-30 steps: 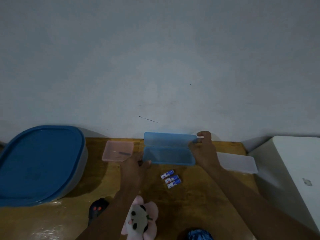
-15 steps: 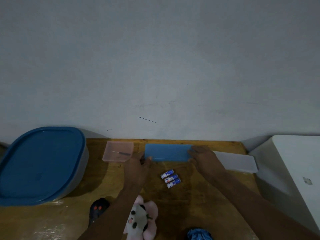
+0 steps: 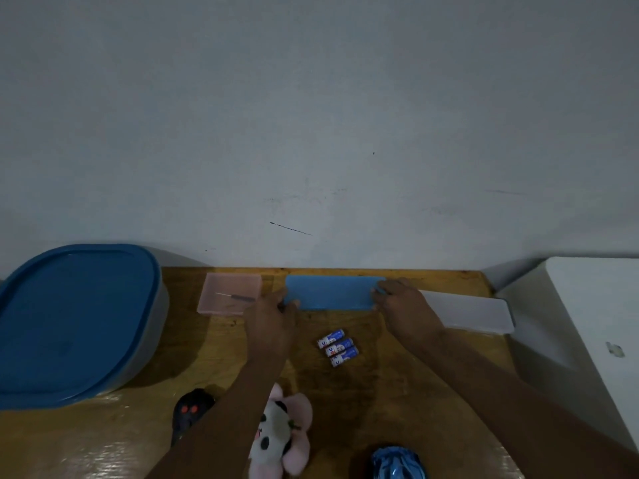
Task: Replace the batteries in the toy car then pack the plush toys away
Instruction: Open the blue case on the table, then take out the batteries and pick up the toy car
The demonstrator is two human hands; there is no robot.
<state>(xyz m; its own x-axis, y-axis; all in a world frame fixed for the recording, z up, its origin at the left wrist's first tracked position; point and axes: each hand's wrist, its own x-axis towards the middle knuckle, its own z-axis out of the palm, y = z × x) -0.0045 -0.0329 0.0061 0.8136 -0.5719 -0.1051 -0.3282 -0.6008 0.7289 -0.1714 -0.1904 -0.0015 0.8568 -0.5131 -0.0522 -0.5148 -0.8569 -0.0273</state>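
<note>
Battery step: fingers of left hand (image 3: 273, 314) and right hand (image 3: 403, 305) grasp the closed flat blue plastic case (image 3: 332, 292) by its ends — next, likely reaching for the three blue-labelled batteries (image 3: 337, 347) nearby.

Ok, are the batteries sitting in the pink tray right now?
No, the three batteries lie on the wooden table, while the pink tray holds only a thin tool.

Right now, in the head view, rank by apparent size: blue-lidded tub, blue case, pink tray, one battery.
1. blue-lidded tub, though it lies nearer the camera
2. blue case
3. pink tray, close to the case, only shorter
4. battery
</note>
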